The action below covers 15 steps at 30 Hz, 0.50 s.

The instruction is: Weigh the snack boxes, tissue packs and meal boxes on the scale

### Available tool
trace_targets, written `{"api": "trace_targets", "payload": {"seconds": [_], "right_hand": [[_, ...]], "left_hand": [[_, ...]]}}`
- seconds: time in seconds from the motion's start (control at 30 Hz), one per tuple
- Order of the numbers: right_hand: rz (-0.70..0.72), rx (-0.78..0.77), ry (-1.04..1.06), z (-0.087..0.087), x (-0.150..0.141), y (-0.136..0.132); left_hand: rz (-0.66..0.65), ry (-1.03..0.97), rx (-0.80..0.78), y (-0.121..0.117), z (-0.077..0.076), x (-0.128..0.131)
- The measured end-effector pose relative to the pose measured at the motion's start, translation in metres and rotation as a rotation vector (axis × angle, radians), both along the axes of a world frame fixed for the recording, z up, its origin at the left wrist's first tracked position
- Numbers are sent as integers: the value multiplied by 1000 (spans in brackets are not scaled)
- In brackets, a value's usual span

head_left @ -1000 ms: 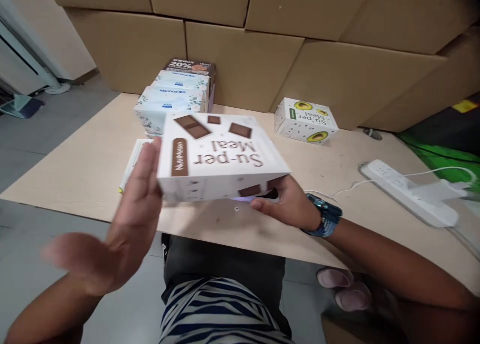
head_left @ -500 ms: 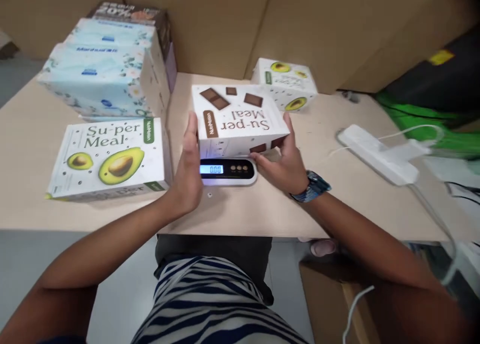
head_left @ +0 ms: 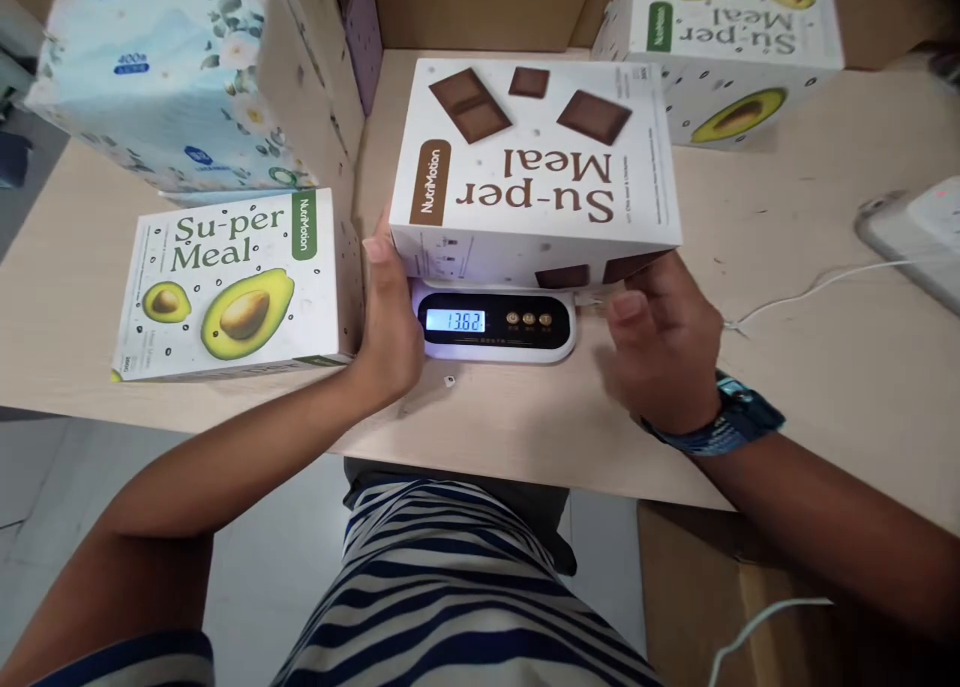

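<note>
One box (head_left: 536, 157) flat on scale (head_left: 495, 325), display lit. Left hand (head_left: 390, 312) open, pressed against box's left side; right hand (head_left: 664, 342) loose, fingers just under front right corner, gripping nothing. Risk: false reading from either touch, or box nudged off centre toward avocado box (head_left: 232, 282) close by

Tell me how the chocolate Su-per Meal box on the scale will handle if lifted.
The chocolate box looks like stiff cardboard, so probably rigid. Flat and wide, it seems unlikely to roll. It overhangs the scale, so a nudge might tip it.
</note>
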State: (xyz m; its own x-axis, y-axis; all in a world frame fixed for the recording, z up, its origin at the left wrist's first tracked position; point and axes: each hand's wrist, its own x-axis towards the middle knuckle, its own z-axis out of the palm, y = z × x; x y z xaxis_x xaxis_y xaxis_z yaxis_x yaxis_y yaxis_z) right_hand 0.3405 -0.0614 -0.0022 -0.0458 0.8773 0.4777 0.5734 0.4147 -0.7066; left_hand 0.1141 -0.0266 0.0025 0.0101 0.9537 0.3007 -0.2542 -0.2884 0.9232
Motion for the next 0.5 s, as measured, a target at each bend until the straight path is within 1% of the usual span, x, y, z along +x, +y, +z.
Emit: {"api": "trace_targets", "payload": {"seconds": [0.07, 0.2, 0.3, 0.37, 0.43, 0.5], "right_hand": [[21, 32, 48, -1, 1, 3], [115, 61, 187, -11, 5, 12], [113, 35, 247, -19, 9, 17], [101, 32, 284, -24, 12, 19], [95, 37, 285, -29, 16, 21], [72, 18, 207, -34, 20, 24]], "left_hand": [[7, 34, -6, -2, 1, 1], [5, 51, -31, -6, 1, 0], [-16, -1, -41, -8, 3, -2], [-7, 8, -59, -9, 5, -3], [8, 36, -74, -10, 8, -5], [18, 34, -76, -10, 10, -5]]}}
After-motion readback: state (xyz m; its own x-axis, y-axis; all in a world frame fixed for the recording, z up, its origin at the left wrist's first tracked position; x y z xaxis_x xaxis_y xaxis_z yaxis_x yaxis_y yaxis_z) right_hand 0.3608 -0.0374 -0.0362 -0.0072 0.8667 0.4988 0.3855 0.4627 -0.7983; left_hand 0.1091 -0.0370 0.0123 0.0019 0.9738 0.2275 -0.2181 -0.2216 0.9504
